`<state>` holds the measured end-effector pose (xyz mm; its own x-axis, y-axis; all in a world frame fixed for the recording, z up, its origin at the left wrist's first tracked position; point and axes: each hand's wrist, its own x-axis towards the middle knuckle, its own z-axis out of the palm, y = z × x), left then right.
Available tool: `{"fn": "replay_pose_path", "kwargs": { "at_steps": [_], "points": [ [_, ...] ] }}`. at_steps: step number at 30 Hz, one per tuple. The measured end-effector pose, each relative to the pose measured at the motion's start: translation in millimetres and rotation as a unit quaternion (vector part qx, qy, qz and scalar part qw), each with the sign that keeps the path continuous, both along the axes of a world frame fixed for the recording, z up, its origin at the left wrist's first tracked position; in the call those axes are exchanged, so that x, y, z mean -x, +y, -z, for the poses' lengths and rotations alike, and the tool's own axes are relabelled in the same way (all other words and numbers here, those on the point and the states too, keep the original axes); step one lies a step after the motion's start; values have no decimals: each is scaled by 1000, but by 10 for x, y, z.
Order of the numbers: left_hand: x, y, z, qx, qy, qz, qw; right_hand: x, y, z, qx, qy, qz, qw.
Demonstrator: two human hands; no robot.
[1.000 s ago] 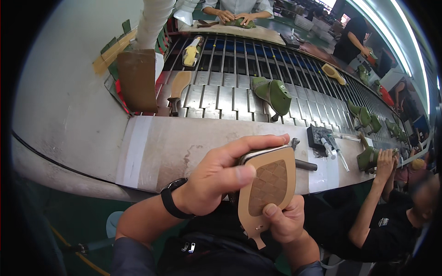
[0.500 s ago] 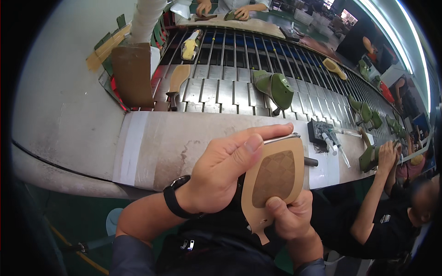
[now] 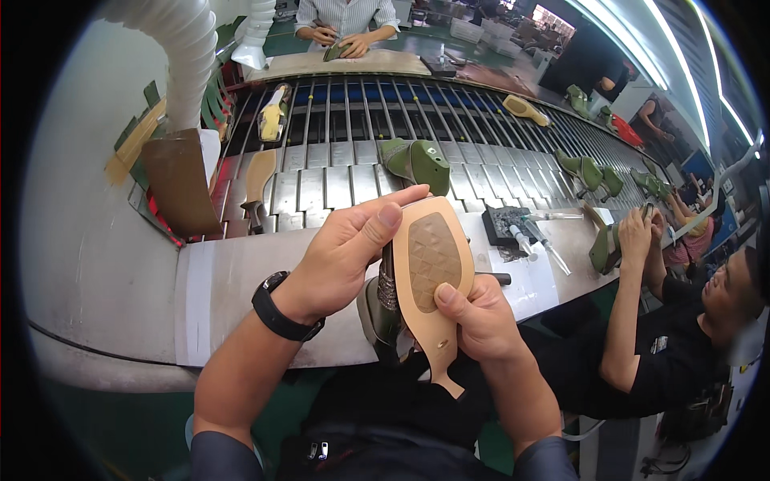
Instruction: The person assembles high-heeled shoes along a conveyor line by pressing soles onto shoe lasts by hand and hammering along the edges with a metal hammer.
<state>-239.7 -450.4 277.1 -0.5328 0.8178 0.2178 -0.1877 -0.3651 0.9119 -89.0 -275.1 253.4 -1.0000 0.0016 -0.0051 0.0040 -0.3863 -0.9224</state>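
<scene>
A tan shoe sole (image 3: 429, 268) with a brown quilted-pattern patch faces up between my hands. Behind it shows a green high-heeled shoe (image 3: 374, 317), the sole lying along its underside. My left hand (image 3: 345, 248) is closed at the toe end, thumb and fingers along the sole's left edge. On the other side my right hand (image 3: 484, 317) grips sole and shoe, its thumb on the patch and its fingers hidden behind. The sole's narrow tail points down toward me.
Beyond the pale bench (image 3: 241, 301), a slatted conveyor (image 3: 329, 184) carries green shoes (image 3: 417, 164) and a tan sole (image 3: 259, 176). Syringes (image 3: 539, 240) rest by a black block (image 3: 504, 224). Co-workers handle shoes opposite and at right; a white duct (image 3: 180, 72) hangs left.
My view has shifted, so bench and conveyor sit farther left and lower. Sole and shoe have turned, baring more of the green shoe's side. Both hands keep their hold.
</scene>
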Motion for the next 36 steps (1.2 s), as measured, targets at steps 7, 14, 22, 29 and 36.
{"fn": "replay_pose_path", "kwargs": {
  "at_steps": [7,14,22,29,36],
  "points": [
    [-38,-80,49,2,99,34,995,23,58,2,-51,-17,35,998],
    [-220,-308,89,-3,162,-49,986,-139,-105,0,-121,34,-26,992],
    [-740,-587,-181,-6,102,-96,990,-605,-413,-117,-234,118,37,964],
    [-943,-928,-155,-2,151,-170,974,-531,-735,-167,-284,161,-12,945],
    [-1014,-1072,-224,38,136,-216,966,-533,-892,-133,-318,161,-25,934]
  ]
}}
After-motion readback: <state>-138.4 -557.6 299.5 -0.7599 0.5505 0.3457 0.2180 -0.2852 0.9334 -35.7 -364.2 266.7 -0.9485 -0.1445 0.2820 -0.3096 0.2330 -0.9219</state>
